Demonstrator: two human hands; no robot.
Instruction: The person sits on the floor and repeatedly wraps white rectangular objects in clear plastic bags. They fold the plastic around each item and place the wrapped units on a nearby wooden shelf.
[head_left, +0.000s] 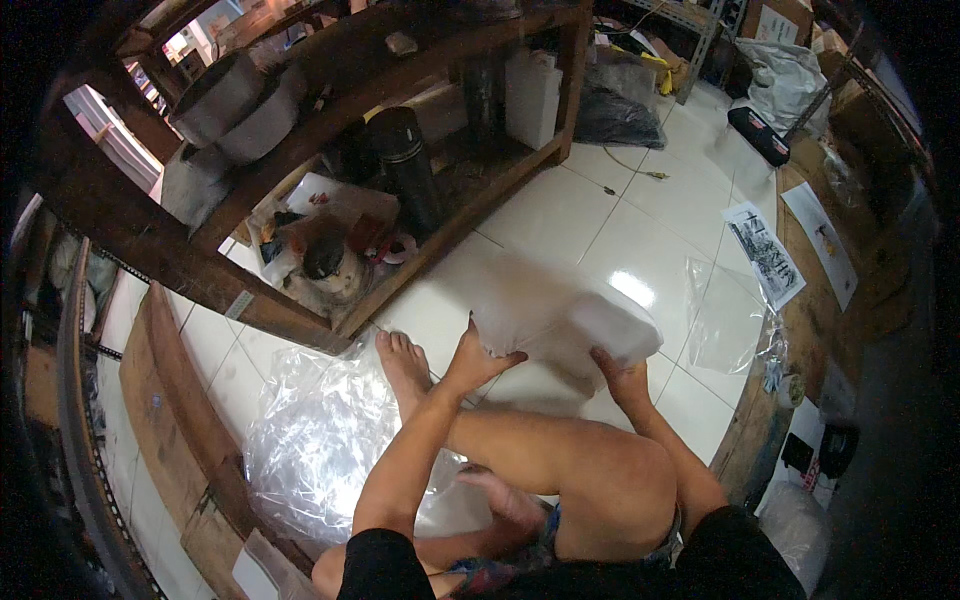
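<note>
I sit on a white tiled floor with my legs folded. Both hands hold a clear plastic bag point(565, 325) filled with something white, lifted just above the tiles in front of my knee. My left hand point(478, 358) grips its left end, thumb on top. My right hand point(622, 376) grips its lower right side. My bare foot point(403, 362) lies just left of the left hand.
A heap of clear plastic bags point(315, 440) lies by my left leg. One empty clear bag point(725, 315) lies to the right beside a printed sheet point(765, 255). A wooden shelf point(440, 235) with a black flask, pots and clutter stands ahead. Wooden boards border both sides.
</note>
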